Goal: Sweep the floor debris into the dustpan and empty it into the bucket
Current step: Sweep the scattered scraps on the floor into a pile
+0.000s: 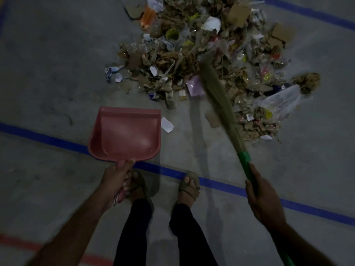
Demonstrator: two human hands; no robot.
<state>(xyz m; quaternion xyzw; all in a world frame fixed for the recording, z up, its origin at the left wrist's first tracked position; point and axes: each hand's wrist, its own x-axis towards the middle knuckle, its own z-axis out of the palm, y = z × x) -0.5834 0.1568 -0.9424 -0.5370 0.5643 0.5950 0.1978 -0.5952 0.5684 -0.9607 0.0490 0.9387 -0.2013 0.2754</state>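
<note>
On grey concrete, the left hand (117,177) grips the empty pink plastic dustpan (124,135); the right hand (263,200) grasps the green-handled grass broom (217,93); short strokes should pull the debris pile (201,60) dustpanward.

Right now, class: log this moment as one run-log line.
left hand: grips dustpan, empty | right hand: grips broom | debris: unswept

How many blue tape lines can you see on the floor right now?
3. One blue line runs across the floor under the dustpan and feet; a second crosses the top right beyond the debris pile; a third edges the top left. Others may lie off-frame.
</note>
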